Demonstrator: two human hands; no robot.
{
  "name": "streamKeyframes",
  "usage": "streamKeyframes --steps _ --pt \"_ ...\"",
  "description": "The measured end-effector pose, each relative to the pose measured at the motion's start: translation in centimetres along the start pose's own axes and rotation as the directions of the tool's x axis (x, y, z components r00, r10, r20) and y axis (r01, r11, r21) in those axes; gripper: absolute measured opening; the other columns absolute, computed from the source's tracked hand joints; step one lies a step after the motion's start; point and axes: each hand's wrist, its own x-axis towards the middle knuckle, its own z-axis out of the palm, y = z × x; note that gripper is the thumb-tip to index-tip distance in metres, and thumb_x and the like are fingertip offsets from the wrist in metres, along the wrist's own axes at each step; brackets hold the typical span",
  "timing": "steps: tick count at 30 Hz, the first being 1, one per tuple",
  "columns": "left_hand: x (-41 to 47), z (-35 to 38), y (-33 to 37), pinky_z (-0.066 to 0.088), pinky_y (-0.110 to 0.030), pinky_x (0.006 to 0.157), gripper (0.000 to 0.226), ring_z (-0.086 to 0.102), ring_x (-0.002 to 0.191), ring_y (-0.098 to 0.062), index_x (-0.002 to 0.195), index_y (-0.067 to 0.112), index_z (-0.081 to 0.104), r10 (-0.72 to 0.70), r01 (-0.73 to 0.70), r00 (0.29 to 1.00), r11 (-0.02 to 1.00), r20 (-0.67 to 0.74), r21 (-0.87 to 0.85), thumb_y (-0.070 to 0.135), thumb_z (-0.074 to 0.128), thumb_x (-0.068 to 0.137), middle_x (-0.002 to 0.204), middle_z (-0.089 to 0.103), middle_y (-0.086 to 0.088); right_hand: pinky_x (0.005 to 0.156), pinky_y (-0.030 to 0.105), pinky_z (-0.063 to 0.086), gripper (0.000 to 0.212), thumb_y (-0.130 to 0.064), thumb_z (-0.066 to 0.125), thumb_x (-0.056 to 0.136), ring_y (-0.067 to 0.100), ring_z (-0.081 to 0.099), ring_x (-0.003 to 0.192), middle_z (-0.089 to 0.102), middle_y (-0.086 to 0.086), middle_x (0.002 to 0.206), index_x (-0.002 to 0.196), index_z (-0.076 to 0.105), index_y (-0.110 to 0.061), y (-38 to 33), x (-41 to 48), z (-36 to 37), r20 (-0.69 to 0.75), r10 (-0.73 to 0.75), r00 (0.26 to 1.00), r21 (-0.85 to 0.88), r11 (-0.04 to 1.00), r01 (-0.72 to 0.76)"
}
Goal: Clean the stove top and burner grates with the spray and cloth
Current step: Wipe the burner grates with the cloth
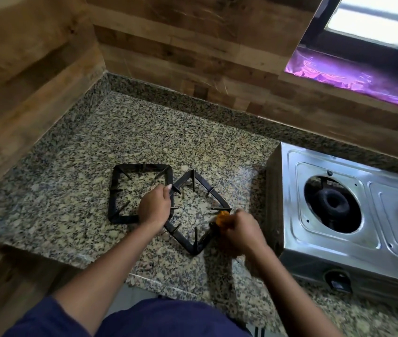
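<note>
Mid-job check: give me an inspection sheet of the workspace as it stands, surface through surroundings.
Surface: speckled granite countertop, corner section.
Job's things: square-set grate and diamond-turned grate lie on the countertop and appear to meet under the left hand. The orange cloth is at the diamond-turned grate's right corner. The steel stove stands at right, its burner bare. Spray not in view.
Clutter: nothing seen.
Grippers: left hand rests where the grates meet, grip hidden. Right hand grips the cloth, blurred.
Cables: nothing seen.
Surroundings: wood-pattern wall, window at upper right, shiny purple strip below it.
</note>
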Motion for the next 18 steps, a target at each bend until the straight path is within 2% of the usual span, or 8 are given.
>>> streamKeyframes --steps 2,5,8,10,12,13,16,18 --pt "0.2 0.0 0.0 0.022 -0.020 0.039 0.034 0.032 0.042 -0.011 0.076 0.016 0.052 0.039 -0.039 0.999 0.999 0.007 -0.016 0.030 0.039 0.103 0.055 0.044 0.004 0.067 0.029 0.056 0.012 -0.018 0.067 0.083 0.013 0.068 0.073 0.073 -0.003 0.081 0.085 0.078 -0.015 0.3 0.5 -1.5 0.023 0.104 0.994 0.036 0.994 -0.105" --pt "0.4 -0.2 0.0 0.023 -0.020 0.037 0.035 0.030 0.040 -0.010 0.076 0.016 0.051 0.095 -0.095 0.995 0.995 0.000 -0.035 0.033 0.038 0.103 0.053 0.044 0.005 0.048 0.016 0.046 0.012 -0.021 0.067 0.089 0.002 0.064 0.054 0.072 -0.001 0.074 0.086 0.078 -0.016 -0.9 1.4 -2.2 -0.216 0.216 0.952 0.352 0.927 -0.131" --pt "0.1 -0.5 0.3 0.021 -0.017 0.036 0.033 0.029 0.038 -0.008 0.073 0.019 0.047 0.139 -0.139 0.990 0.990 -0.007 -0.011 0.030 0.038 0.103 0.052 0.042 0.007 0.066 0.012 0.045 0.023 -0.027 0.063 0.094 0.000 0.054 0.070 0.062 0.001 0.103 0.112 0.071 -0.016 -3.0 2.7 -2.2 -0.363 0.270 0.892 0.499 0.865 -0.058" --pt "0.0 -0.7 0.5 0.018 -0.016 0.032 0.033 0.027 0.037 -0.007 0.073 0.021 0.046 0.154 -0.154 0.988 0.988 -0.007 0.007 0.030 0.038 0.104 0.051 0.041 0.008 0.061 0.002 0.042 0.027 -0.020 0.060 0.096 -0.002 0.049 0.074 0.053 -0.001 0.110 0.122 0.064 -0.018 -4.3 3.4 -1.3 -0.338 0.250 0.907 0.468 0.881 -0.068" --pt "0.0 -0.8 0.5 0.021 -0.019 0.029 0.033 0.027 0.037 -0.007 0.074 0.020 0.046 0.155 -0.155 0.988 0.988 -0.005 0.008 0.030 0.038 0.104 0.051 0.040 0.008 0.071 0.010 0.052 0.027 -0.020 0.059 0.094 0.007 0.058 0.078 0.061 0.001 0.113 0.119 0.068 -0.019 -4.9 3.9 0.1 -0.249 0.203 0.947 0.357 0.928 -0.105" --pt "0.0 -0.8 0.5 0.024 -0.020 0.029 0.032 0.027 0.037 -0.006 0.074 0.020 0.046 0.151 -0.151 0.989 0.989 -0.001 0.006 0.030 0.038 0.104 0.051 0.040 0.008 0.074 0.019 0.056 0.025 -0.020 0.059 0.092 0.011 0.060 0.077 0.065 0.002 0.107 0.114 0.071 -0.018 -4.9 4.1 0.5 -0.221 0.211 0.952 0.344 0.931 -0.126" --pt "0.1 -0.8 0.0 0.024 -0.020 0.029 0.032 0.026 0.037 -0.006 0.075 0.022 0.047 0.142 -0.143 0.990 0.990 0.005 0.008 0.032 0.039 0.104 0.050 0.039 0.009 0.056 0.021 0.045 0.014 -0.016 0.062 0.089 0.005 0.053 0.061 0.062 -0.003 0.072 0.088 0.075 -0.016 -4.9 3.7 -0.5 -0.147 0.258 0.955 0.366 0.911 -0.190" --pt "0.1 -0.9 0.0 0.018 -0.019 0.029 0.032 0.026 0.037 -0.006 0.074 0.023 0.046 0.151 -0.151 0.989 0.988 0.009 0.019 0.033 0.039 0.104 0.050 0.039 0.010 0.058 0.023 0.043 0.014 -0.022 0.064 0.089 0.004 0.051 0.060 0.064 -0.003 0.071 0.088 0.076 -0.014 -4.1 3.9 -1.6 -0.163 0.303 0.939 0.413 0.885 -0.214"
